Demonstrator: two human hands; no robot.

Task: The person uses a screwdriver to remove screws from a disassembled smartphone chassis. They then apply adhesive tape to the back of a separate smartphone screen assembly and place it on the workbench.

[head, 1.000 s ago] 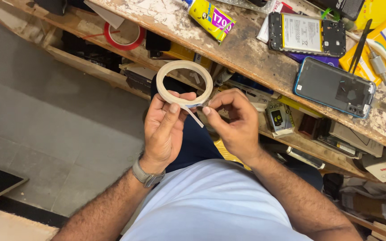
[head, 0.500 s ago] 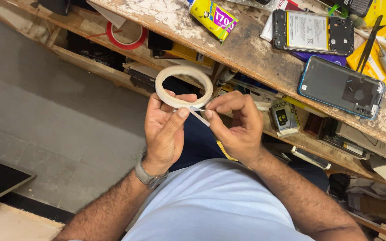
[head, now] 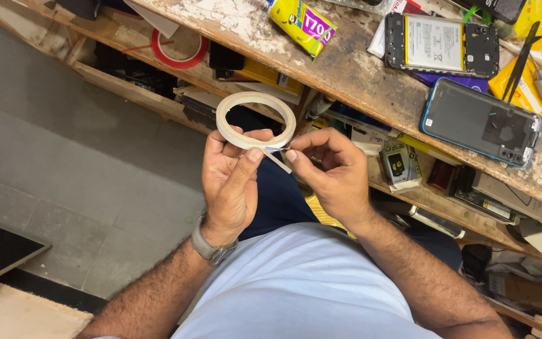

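White tape roll (head: 255, 119) upright, gripped by left hand (head: 233, 182); loose strip (head: 277, 160) slanting down-right from roll, pinched by right hand (head: 330, 172) just beside.

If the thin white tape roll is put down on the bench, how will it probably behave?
The tape roll, held by the left hand, is a thin open ring, so probably light and apt to roll on edge. Its free end, pinched by the right hand, looks floppy and probably sticky.

Worn, paint-flecked wooden surface (head: 359, 69) spans 11 to 3 o'clock; cluttered shelf (head: 177, 69) beneath. Grey tiled floor (head: 64, 176) at 9 o'clock.
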